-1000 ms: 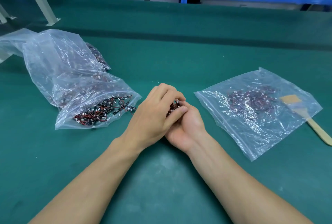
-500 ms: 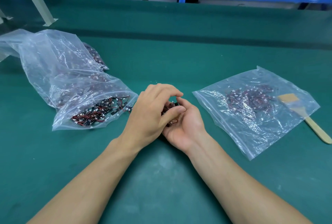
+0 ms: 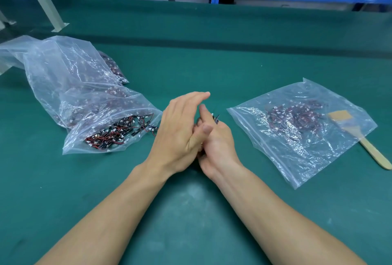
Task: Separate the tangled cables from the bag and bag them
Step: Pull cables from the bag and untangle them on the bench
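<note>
Head view: the green-matted counter (image 3: pixel 191 211) carries everything. Toward its left edge slumps the large crumpled clear plastic bag (image 3: pixel 70 78), its mouth facing the middle of the counter. Inside it is a tangle of thin red-and-black cables (image 3: pixel 118 133) with small white plugs, and a few strands spill out of the mouth onto the mat.

These cables look very light, limp and springy. The plugs are likely to snag on neighbouring loops, so a hard pull would probably drag a whole clump along. The sensible hold is at a plug or the short stiff stretch beside it, drawing one cable out while the rest is pinned. The bag film is thin and slippery, so it is best taken at the rim.

Toward the right edge lies the flat clear zip bag (image 3: pixel 297 137), with a loose heap of sorted cables (image 3: pixel 294 116) in its far half and its mouth facing the hands. A wooden-handled brush (image 3: pixel 373 154) lies just beside this bag, with its bristles tucked under the film.

Between the two bags the left grip (image 3: pixel 180 128) is spread, with its fingers straight, and laid over the right one. The right grip (image 3: pixel 220 145) is cupped round a small bunch of cables (image 3: pixel 215 117), which pokes out above it; most of its fingers are hidden.
</note>
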A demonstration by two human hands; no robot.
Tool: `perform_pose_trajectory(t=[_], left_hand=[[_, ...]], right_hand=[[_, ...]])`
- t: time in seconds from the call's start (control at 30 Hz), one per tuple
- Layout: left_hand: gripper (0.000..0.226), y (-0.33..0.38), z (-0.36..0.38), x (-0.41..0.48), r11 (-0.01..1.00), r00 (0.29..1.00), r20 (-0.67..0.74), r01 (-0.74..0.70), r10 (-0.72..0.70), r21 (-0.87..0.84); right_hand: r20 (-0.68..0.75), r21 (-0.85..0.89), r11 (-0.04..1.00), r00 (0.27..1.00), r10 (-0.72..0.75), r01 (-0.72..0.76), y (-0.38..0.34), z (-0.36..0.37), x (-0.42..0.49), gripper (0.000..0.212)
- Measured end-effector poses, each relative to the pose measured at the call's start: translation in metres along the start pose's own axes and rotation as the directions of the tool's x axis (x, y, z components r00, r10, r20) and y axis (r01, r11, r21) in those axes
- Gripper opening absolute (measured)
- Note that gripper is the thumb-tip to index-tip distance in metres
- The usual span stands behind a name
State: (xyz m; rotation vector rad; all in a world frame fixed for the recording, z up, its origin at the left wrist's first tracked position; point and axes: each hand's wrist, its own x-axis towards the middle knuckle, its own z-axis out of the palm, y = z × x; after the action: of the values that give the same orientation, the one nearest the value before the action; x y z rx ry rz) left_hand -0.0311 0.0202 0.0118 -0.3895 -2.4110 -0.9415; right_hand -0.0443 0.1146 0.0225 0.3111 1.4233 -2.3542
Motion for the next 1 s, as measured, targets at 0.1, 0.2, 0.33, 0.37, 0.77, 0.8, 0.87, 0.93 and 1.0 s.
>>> perform_pose_trajectory(t=[0.1,0.2,0.33,0.37,0.77,0.8,0.87,0.93,1.0], left_hand=[[0.069,-0.010,-0.012,0.000,0.994,0.996,-0.076,0.034,-0.042,-0.102],[0.033,-0.017,-0.026,-0.001,0.964,0.968,-0.122,0.198,-0.221,-0.177],[0.016,-0.032,-0.045,-0.007,0.966,0.968,-0.041,0.249,-0.247,0.075],[0.021,-0.035,-0.049,-0.007,0.956,0.967,0.035,0.244,-0.253,0.165],[0.041,-0.038,-0.056,-0.011,0.902,0.900,0.351,0.097,-0.260,0.420],[0.038,-0.038,-0.057,-0.011,0.906,0.902,0.350,0.092,-0.252,0.414],[0.034,-0.039,-0.059,-0.011,0.909,0.912,0.334,0.088,-0.238,0.406],[0.032,-0.040,-0.063,-0.013,0.916,0.926,0.307,0.088,-0.220,0.392],[0.030,-0.041,-0.067,-0.015,0.922,0.942,0.273,0.081,-0.195,0.380]], right_hand=[[-0.021,-0.051,0.998,0.999,0.028,-0.029,-0.011,-0.008,0.004,0.043],[0.003,-0.098,0.994,0.999,0.049,-0.048,-0.028,-0.021,0.007,0.049],[0.018,-0.196,0.980,1.000,-0.006,0.009,-0.046,-0.043,0.010,0.055],[0.011,-0.231,0.972,0.999,-0.036,0.038,-0.049,-0.049,0.011,0.056],[0.037,-0.483,0.845,0.970,-0.240,0.228,-0.041,-0.066,0.019,0.058],[0.039,-0.492,0.839,0.969,-0.244,0.231,-0.041,-0.066,0.019,0.057],[0.046,-0.508,0.827,0.966,-0.253,0.240,-0.039,-0.067,0.020,0.055],[0.056,-0.521,0.816,0.964,-0.261,0.251,-0.038,-0.067,0.020,0.053],[0.065,-0.527,0.810,0.962,-0.264,0.258,-0.037,-0.068,0.021,0.053]])
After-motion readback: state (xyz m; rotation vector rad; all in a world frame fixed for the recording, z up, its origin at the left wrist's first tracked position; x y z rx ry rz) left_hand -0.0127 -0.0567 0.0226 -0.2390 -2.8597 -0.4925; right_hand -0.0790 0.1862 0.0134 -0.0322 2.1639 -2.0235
